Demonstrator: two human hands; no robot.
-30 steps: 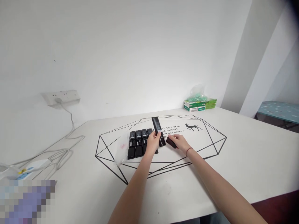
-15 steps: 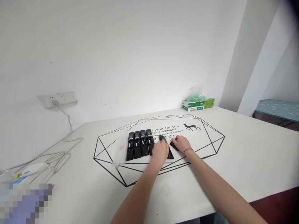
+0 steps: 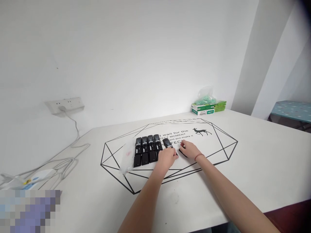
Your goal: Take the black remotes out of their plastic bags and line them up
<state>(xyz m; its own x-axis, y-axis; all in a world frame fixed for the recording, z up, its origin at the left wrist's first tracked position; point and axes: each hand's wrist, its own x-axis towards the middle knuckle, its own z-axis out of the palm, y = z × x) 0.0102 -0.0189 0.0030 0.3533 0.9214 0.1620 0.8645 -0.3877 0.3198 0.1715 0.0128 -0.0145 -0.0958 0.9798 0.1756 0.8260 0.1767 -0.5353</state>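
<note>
Several black remote controls (image 3: 146, 150) lie side by side, backs up, on the white table (image 3: 255, 161). My left hand (image 3: 167, 157) rests closed over one more black remote (image 3: 167, 143) just right of the row, with only its far end showing. My right hand (image 3: 190, 149) lies beside it, fingers curled on a small dark cover piece (image 3: 182, 152) on the table.
A clear plastic bag (image 3: 126, 156) lies left of the row. Green boxes with a bag on top (image 3: 208, 106) sit at the table's far edge by the wall. A wall socket (image 3: 64, 104) with white cables (image 3: 58, 160) is on the left.
My left hand lowered the raised remote onto the table next to the row. My right hand stayed near the dark cover piece.
</note>
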